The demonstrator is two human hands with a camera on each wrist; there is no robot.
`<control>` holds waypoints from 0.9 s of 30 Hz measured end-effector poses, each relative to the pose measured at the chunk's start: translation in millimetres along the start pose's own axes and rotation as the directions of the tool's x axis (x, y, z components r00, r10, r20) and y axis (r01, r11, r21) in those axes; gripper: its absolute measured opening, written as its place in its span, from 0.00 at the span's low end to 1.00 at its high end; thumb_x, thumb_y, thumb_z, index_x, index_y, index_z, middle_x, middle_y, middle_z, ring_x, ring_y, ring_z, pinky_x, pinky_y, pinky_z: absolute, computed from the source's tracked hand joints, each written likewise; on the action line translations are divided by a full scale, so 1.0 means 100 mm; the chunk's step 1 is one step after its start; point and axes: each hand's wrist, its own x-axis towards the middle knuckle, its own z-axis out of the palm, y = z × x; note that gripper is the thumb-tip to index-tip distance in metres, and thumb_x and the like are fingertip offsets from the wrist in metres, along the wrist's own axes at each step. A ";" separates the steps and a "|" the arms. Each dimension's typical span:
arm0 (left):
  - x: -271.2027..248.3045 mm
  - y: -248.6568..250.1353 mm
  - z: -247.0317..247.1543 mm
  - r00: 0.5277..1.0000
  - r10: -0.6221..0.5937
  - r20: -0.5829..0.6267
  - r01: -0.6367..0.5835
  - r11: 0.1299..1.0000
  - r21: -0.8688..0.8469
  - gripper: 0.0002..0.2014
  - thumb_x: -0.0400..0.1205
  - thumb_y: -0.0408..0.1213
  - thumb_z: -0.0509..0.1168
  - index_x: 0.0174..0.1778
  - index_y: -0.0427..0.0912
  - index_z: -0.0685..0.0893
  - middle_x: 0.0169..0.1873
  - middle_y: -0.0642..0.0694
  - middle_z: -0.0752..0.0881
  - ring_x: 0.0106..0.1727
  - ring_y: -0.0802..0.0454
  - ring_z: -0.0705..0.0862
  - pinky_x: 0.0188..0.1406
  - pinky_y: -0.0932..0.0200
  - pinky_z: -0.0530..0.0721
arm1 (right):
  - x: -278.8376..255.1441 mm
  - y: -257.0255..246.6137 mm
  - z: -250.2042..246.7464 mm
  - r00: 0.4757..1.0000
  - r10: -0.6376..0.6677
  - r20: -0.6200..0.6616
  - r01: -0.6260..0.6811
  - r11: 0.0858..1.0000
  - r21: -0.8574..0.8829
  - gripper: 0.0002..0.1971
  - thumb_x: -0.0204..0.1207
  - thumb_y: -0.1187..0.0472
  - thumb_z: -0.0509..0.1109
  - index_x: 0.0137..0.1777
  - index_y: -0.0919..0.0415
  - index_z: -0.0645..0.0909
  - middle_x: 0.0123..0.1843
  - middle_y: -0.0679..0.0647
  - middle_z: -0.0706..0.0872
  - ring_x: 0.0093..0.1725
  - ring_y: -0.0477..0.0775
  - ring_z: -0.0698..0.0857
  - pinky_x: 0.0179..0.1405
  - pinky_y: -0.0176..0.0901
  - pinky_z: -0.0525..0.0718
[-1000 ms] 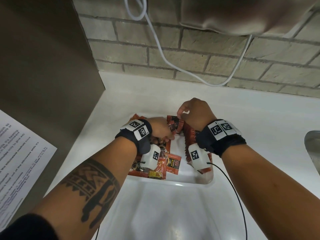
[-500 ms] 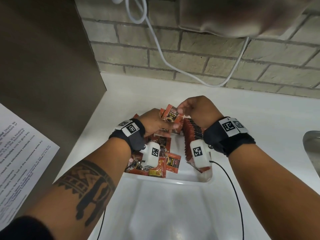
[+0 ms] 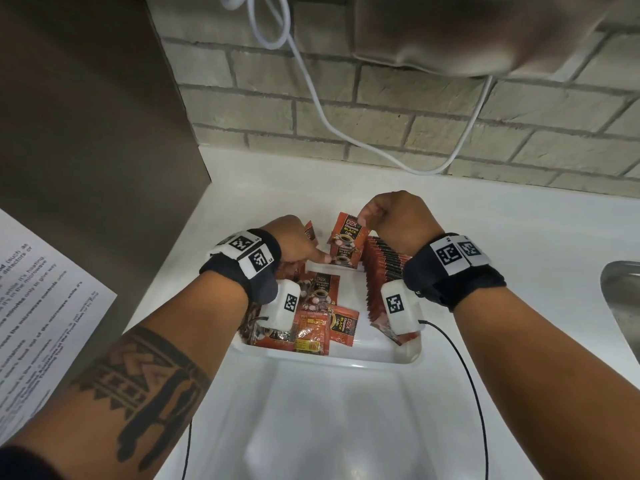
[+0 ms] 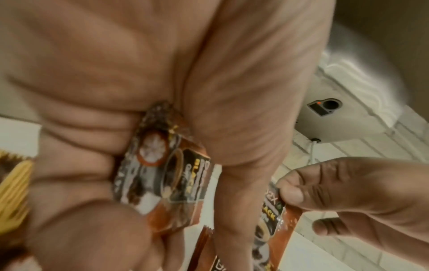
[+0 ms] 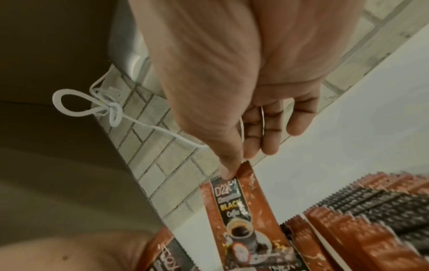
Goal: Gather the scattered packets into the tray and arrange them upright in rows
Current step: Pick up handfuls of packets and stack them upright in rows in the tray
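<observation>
The left hand (image 3: 294,245) hides its own fingertips in the head view. The left wrist view is blurred; print on the gripped packet (image 4: 162,183) is only partly legible. The wrist units cover part of the loose packets (image 3: 322,320) and the near end of the upright row (image 3: 384,271). The tray (image 3: 346,358) far rim is hidden behind hands and packets. The sink (image 3: 623,306) and the sheet (image 3: 41,306) are cut off by the frame edges; the sheet's text is too small to read.

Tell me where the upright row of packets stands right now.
In the head view, the upright row stands along the tray's right side, just beneath the right hand.
</observation>
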 end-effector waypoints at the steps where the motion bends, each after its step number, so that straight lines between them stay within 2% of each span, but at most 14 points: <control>1: 0.00 0.02 -0.01 1.000 -0.003 -0.004 0.003 0.999 0.045 0.22 0.77 0.54 0.78 0.36 0.36 0.85 0.26 0.44 0.86 0.23 0.50 0.80 0.30 0.62 0.79 | -0.01 0.00 0.01 1.000 -0.009 0.004 0.009 1.000 -0.024 0.09 0.79 0.62 0.69 0.40 0.50 0.88 0.37 0.36 0.81 0.39 0.38 0.79 0.34 0.23 0.67; 3: 0.01 0.06 0.02 0.998 -0.020 0.055 0.016 0.998 0.068 0.20 0.78 0.52 0.77 0.34 0.38 0.84 0.22 0.48 0.83 0.19 0.54 0.77 0.25 0.64 0.76 | -0.02 0.00 0.06 1.000 -0.024 0.001 0.024 0.998 -0.051 0.09 0.77 0.61 0.70 0.40 0.50 0.90 0.40 0.39 0.80 0.42 0.41 0.80 0.38 0.30 0.72; 6: 0.02 0.14 0.11 0.981 -0.030 0.190 0.017 0.997 0.072 0.16 0.80 0.49 0.76 0.37 0.40 0.85 0.28 0.48 0.84 0.21 0.54 0.76 0.21 0.65 0.73 | 0.00 -0.01 0.15 0.999 0.035 -0.005 -0.035 0.996 -0.083 0.09 0.74 0.60 0.72 0.38 0.46 0.92 0.40 0.40 0.79 0.45 0.47 0.82 0.48 0.43 0.80; 8: 0.04 0.17 0.18 0.982 -0.002 0.191 -0.021 0.993 0.118 0.14 0.79 0.49 0.76 0.40 0.40 0.88 0.27 0.47 0.84 0.20 0.53 0.76 0.21 0.64 0.74 | 0.03 -0.02 0.22 0.998 0.062 0.008 -0.061 0.992 -0.115 0.09 0.72 0.59 0.73 0.35 0.45 0.91 0.41 0.42 0.81 0.45 0.50 0.83 0.53 0.49 0.84; 10: 0.06 0.20 0.24 0.986 0.013 0.166 -0.044 0.983 0.181 0.13 0.80 0.48 0.74 0.37 0.42 0.86 0.25 0.49 0.83 0.21 0.53 0.77 0.22 0.65 0.74 | 0.05 -0.02 0.27 0.996 0.080 0.029 -0.076 0.989 -0.125 0.09 0.70 0.59 0.73 0.32 0.44 0.90 0.39 0.44 0.83 0.43 0.51 0.84 0.54 0.54 0.86; 13: 0.10 0.25 0.31 0.984 0.016 0.178 -0.057 0.972 0.227 0.14 0.82 0.47 0.72 0.34 0.43 0.85 0.28 0.48 0.84 0.28 0.50 0.79 0.26 0.64 0.74 | 0.05 -0.02 0.32 0.993 0.108 0.053 -0.100 0.986 -0.136 0.11 0.70 0.60 0.72 0.30 0.44 0.89 0.40 0.48 0.85 0.45 0.55 0.85 0.52 0.54 0.88; 18: 0.13 0.29 0.37 0.985 0.004 0.175 -0.046 0.971 0.236 0.14 0.83 0.46 0.71 0.34 0.43 0.85 0.21 0.51 0.82 0.22 0.52 0.77 0.22 0.66 0.73 | 0.05 0.00 0.36 0.991 0.119 0.063 -0.109 0.983 -0.147 0.15 0.69 0.63 0.70 0.26 0.44 0.88 0.41 0.47 0.87 0.46 0.55 0.86 0.51 0.55 0.88; 21: 0.16 0.30 0.39 0.982 -0.013 0.187 -0.028 0.977 0.214 0.13 0.83 0.46 0.71 0.36 0.42 0.86 0.22 0.51 0.83 0.20 0.53 0.77 0.21 0.67 0.74 | 0.05 0.01 0.35 0.989 0.125 0.075 -0.114 0.983 -0.142 0.15 0.70 0.64 0.71 0.27 0.44 0.87 0.40 0.46 0.87 0.46 0.54 0.86 0.52 0.54 0.88; 24: 0.18 0.30 0.39 0.981 -0.035 0.193 -0.002 0.982 0.190 0.14 0.83 0.45 0.71 0.36 0.41 0.85 0.15 0.53 0.81 0.14 0.55 0.75 0.18 0.68 0.73 | 0.04 0.01 0.35 0.989 0.118 0.084 -0.103 0.981 -0.162 0.17 0.71 0.63 0.71 0.24 0.43 0.84 0.43 0.47 0.86 0.48 0.55 0.86 0.53 0.55 0.88; 27: 0.18 0.31 0.40 0.981 -0.042 0.190 0.007 0.984 0.181 0.14 0.83 0.45 0.72 0.34 0.41 0.84 0.15 0.53 0.80 0.16 0.54 0.75 0.20 0.68 0.74 | 0.04 0.02 0.35 0.991 0.113 0.071 -0.101 0.982 -0.157 0.17 0.71 0.64 0.70 0.24 0.43 0.84 0.40 0.42 0.84 0.45 0.52 0.85 0.52 0.54 0.88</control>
